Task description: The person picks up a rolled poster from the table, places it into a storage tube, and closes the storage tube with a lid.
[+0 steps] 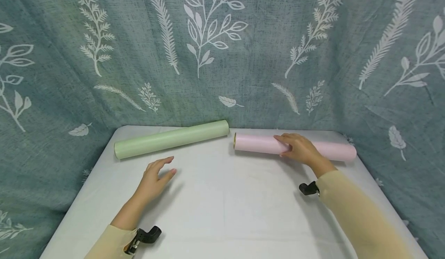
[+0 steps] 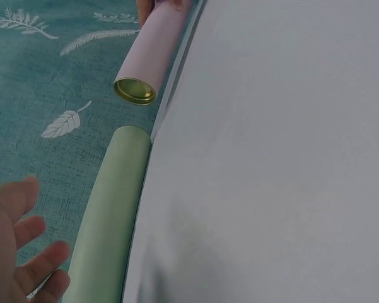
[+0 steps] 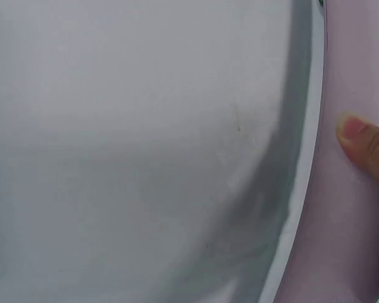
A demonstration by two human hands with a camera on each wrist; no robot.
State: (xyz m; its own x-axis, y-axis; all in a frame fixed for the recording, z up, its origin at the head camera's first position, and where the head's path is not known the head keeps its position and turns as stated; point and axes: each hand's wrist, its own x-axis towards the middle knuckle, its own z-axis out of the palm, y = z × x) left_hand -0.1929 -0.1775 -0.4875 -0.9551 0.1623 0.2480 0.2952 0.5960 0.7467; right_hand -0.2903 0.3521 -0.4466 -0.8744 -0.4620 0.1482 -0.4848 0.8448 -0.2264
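A pink roll (image 1: 255, 143) lies slantwise at the back right of the table, its gold-rimmed hollow end (image 2: 136, 91) pointing left. My right hand (image 1: 301, 151) grips it around the middle, the thumb (image 3: 364, 144) on the near side and the fingers over the top. A pale green roll (image 1: 170, 139) rests at the back left, its right end near the table's far edge. In front of it, my left hand (image 1: 153, 183) hovers with thumb and fingers spread apart and nothing between them.
A white cloth (image 1: 222, 209) covers the table. Behind and on both sides hangs a teal curtain (image 1: 257, 58) with white leaf prints. Black camera mounts (image 1: 148, 235) stick out from both wrists over the cloth.
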